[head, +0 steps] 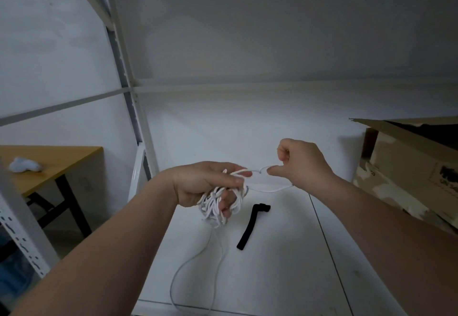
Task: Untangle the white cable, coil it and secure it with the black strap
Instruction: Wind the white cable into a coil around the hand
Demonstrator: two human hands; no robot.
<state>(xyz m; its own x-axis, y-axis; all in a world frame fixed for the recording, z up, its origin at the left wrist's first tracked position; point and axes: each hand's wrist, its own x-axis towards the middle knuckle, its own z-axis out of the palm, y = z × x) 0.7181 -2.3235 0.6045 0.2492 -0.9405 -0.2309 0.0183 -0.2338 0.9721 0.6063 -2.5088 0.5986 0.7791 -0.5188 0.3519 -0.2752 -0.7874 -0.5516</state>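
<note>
Now our left hand [205, 184] grips a tangled bunch of white cable [209, 208], fingers curled round it, while our right hand [300, 164] pinches a small loop of the same cable between thumb and forefinger. The two hands sit close together, held above the white shelf [285, 278]. Loose strands hang from the bunch and trail toward the shelf's front edge. Just right of the bunch lies the black strap [250, 226], flat on the shelf and untouched. Further out there is a cardboard box [409, 167] on the right and a wooden table [54, 164] on the left.
</note>
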